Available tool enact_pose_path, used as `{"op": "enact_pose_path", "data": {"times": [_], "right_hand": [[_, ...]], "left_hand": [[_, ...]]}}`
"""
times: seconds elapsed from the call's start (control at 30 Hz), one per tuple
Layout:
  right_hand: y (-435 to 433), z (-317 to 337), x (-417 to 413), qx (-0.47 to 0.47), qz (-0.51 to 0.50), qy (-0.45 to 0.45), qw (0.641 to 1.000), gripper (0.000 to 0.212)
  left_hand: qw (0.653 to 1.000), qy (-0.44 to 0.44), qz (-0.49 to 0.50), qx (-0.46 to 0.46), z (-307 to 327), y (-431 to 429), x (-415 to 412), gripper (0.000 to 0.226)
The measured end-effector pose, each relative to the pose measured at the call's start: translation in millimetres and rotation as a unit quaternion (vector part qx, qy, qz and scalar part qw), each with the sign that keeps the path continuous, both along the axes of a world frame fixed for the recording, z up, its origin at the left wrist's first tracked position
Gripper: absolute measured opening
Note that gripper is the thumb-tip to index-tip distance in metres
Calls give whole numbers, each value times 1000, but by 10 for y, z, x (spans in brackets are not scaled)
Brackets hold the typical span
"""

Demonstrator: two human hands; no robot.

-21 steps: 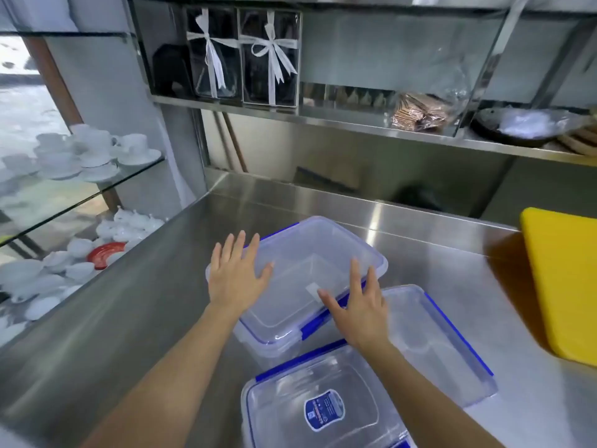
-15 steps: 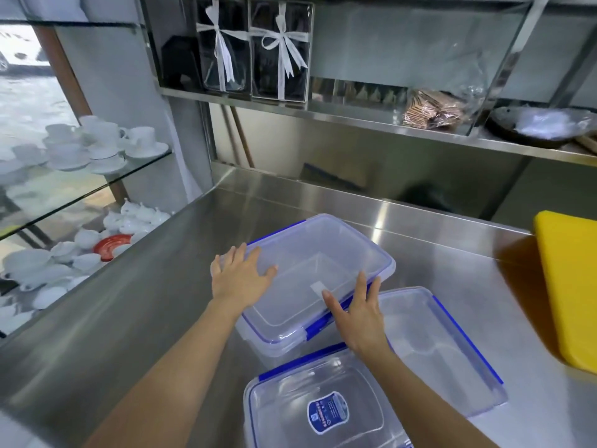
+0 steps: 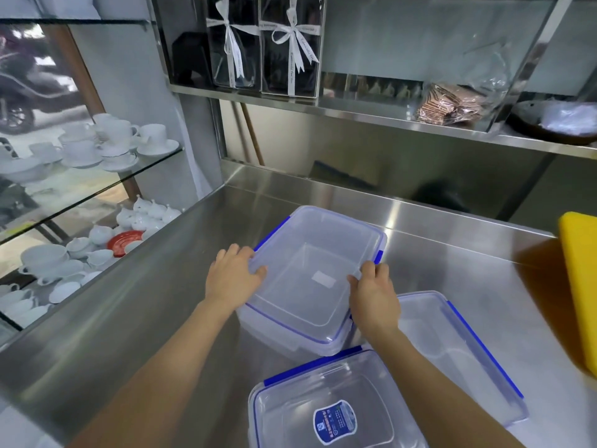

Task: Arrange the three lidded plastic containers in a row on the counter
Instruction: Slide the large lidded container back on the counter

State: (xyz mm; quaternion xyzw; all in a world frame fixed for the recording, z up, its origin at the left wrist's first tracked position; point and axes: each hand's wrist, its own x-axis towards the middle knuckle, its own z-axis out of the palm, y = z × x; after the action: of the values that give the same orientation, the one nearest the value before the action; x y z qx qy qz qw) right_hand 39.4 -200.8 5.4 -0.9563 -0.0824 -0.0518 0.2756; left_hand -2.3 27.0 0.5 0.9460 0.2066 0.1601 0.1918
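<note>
Both hands grip the far box (image 3: 315, 279), which sits on the steel table (image 3: 436, 263) toward the back: the left hand (image 3: 234, 279) has its fingers (image 3: 248, 253) curled over the box's left rim, the right hand (image 3: 371, 292) has its fingers clamped on the right rim just below a blue clip (image 3: 378, 255). A second box (image 3: 458, 357) lies close to the right and nearer, partly behind the right forearm, and a labelled box (image 3: 332, 412) is nearest, its far edge just beside the gripped one. The three are bunched, not yet in a row, so the step in hand looks like placing this first box. Next it likely needs squaring to the table's back edge, then release, with room kept beside it and clear of the yellow board (image 3: 581, 286)
</note>
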Motion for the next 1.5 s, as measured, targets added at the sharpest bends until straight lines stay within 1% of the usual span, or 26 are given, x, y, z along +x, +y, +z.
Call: {"op": "enact_pose_path", "data": {"times": [0.03, 0.07, 0.1, 0.17, 0.2, 0.23, 0.27, 0.3, 0.33, 0.4, 0.5, 0.57, 0.63, 0.73, 0.83, 0.9, 0.97, 1.07, 1.17, 1.33, 1.43, 1.5], "right_hand": [[-5, 10, -15, -10, 1, 0, 1000, 38], [-18, 30, -34, -7, 11, 16, 1000, 45], [-35, 57, -51, 12, 29, 52, 998, 57], [-77, 113, -55, 54, 99, 169, 979, 92], [-85, 135, -53, 19, 148, 224, 963, 111], [-95, 144, -55, -51, 190, 262, 945, 128], [-110, 137, -50, -119, 219, 281, 927, 138], [-126, 128, -37, -164, 235, 290, 913, 142], [-130, 125, -20, -184, 245, 295, 905, 144], [-132, 120, 14, -192, 253, 294, 902, 144], [-146, 117, 70, -170, 252, 286, 909, 143], [-175, 127, 125, -132, 258, 274, 917, 137], [-202, 155, 194, -100, 258, 251, 928, 127], [-206, 189, 312, -94, 239, 215, 942, 106], [-194, 194, 448, -63, 209, 178, 960, 82], [-177, 190, 534, -49, 186, 176, 965, 73], [-148, 188, 615, -64, 167, 176, 968, 67], [-100, 189, 725, -104, 145, 162, 970, 60], [-55, 190, 804, -128, 134, 148, 971, 59], [-44, 139, 817, -149, 151, 114, 970, 56], [-60, 66, 792, -154, 155, 98, 971, 60], [-111, 27, 753, -154, 154, 92, 972, 69]], "left_hand": [[1000, -3, -19, -5, -9, 11, -49, 43], [999, 2, -43, -16, -17, 28, -102, 52], [996, 24, -71, -41, -16, 54, -160, 65], [975, 136, -135, -114, 19, 115, -267, 104], [956, 202, -163, -133, 46, 143, -297, 118], [940, 255, -186, -129, 74, 163, -315, 126], [929, 290, -202, -108, 87, 178, -318, 129], [923, 311, -211, -85, 98, 181, -312, 131], [919, 321, -215, -71, 109, 172, -302, 132], [922, 313, -212, -82, 104, 150, -293, 130], [941, 243, -199, -124, 39, 126, -311, 123], [953, 196, -186, -137, -6, 108, -284, 120], [961, 167, -172, -140, -46, 76, -219, 119], [974, 117, -148, -122, -118, 23, -59, 113], [991, 36, -119, -55, -165, -61, 101, 100], [993, -23, -113, -18, -189, -125, 202, 88], [992, -56, -116, -17, -212, -184, 306, 75], [993, -45, -111, -18, -217, -223, 482, 66], [993, -16, -113, -11, -220, -193, 628, 67], [991, -13, -133, 5, -247, -174, 670, 64], [991, 13, -135, 18, -189, -188, 673, 63], [988, 45, -135, 63, -144, -209, 662, 62]]}}
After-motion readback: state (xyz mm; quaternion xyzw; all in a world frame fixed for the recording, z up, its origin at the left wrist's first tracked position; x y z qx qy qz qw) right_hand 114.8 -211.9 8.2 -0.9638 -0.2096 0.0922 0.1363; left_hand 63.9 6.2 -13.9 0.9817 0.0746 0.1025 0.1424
